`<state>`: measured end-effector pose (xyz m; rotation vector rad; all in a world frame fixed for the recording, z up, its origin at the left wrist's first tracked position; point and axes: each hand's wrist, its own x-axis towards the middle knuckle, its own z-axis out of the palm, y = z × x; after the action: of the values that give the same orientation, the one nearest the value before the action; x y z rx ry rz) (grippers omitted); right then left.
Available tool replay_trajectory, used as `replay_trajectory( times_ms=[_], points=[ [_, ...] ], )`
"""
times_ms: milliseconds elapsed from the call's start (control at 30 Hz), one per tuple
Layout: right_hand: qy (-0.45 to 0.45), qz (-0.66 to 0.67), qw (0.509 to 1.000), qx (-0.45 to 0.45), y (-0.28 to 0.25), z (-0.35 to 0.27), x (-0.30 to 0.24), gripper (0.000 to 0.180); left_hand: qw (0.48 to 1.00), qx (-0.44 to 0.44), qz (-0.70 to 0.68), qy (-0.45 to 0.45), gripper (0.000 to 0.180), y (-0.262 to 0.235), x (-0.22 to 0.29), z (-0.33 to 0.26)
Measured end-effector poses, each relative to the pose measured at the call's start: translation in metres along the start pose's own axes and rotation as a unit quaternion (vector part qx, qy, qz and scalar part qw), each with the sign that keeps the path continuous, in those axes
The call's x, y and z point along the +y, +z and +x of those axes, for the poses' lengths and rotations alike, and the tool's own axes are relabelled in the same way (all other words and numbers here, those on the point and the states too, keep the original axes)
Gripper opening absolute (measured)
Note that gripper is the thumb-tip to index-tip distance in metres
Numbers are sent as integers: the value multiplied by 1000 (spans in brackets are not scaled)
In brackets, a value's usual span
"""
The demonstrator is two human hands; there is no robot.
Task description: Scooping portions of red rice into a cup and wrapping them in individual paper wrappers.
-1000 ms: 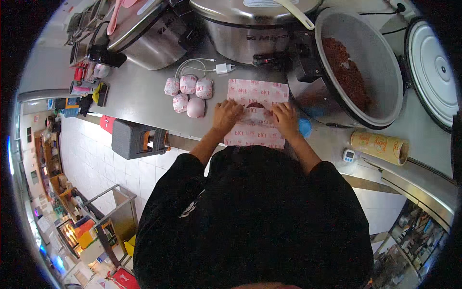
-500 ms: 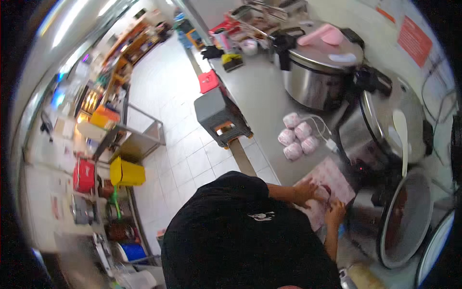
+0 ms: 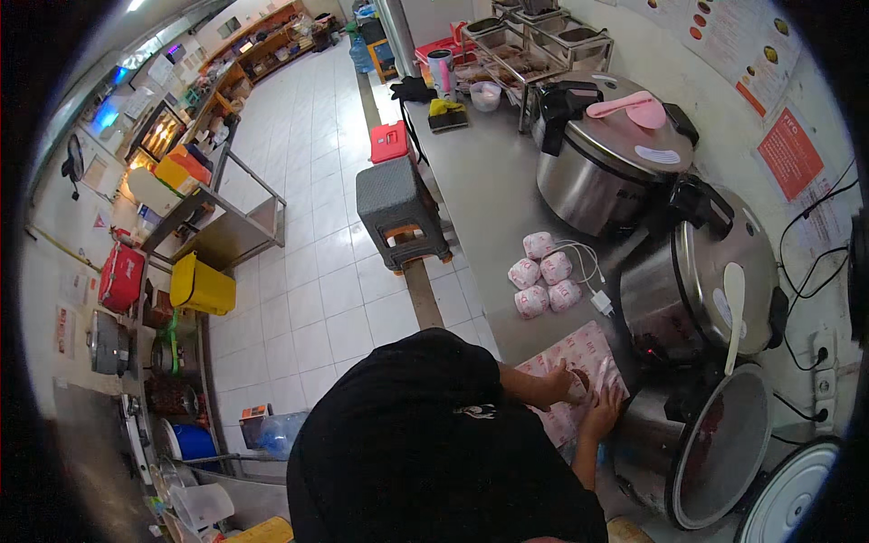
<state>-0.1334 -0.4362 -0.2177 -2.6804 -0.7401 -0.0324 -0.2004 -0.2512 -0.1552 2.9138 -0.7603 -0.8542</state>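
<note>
A white paper sheet with red print (image 3: 588, 348) lies on the steel counter (image 3: 489, 190) in front of me. A small dark lump of food (image 3: 584, 376) sits on it between my hands. My left hand (image 3: 563, 387) grips the sheet's near edge beside the lump. My right hand (image 3: 601, 418) holds the sheet closer to the open pot (image 3: 720, 452), which has reddish-brown food inside. My fingers are too small in the view to tell apart. My black-clothed torso hides both elbows.
Several wrapped white-and-red parcels (image 3: 543, 276) lie beside a white charger cable (image 3: 595, 299). Two large closed cookers (image 3: 611, 163) (image 3: 706, 271) stand along the wall, one with a white paddle (image 3: 731, 308) on its lid. A grey stool (image 3: 398, 213) stands on the tiled floor.
The view has swung round, so the counter now runs up the right side and the tiled floor fills the left. Both hands have stayed on the printed sheet.
</note>
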Motion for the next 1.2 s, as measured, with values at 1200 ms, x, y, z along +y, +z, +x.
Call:
replay_trajectory(
  times_ms=[1200],
  points=[
    [92, 81, 987, -100, -81, 29, -46, 23, 995, 94, -13, -14, 85, 41, 7, 16]
  ],
)
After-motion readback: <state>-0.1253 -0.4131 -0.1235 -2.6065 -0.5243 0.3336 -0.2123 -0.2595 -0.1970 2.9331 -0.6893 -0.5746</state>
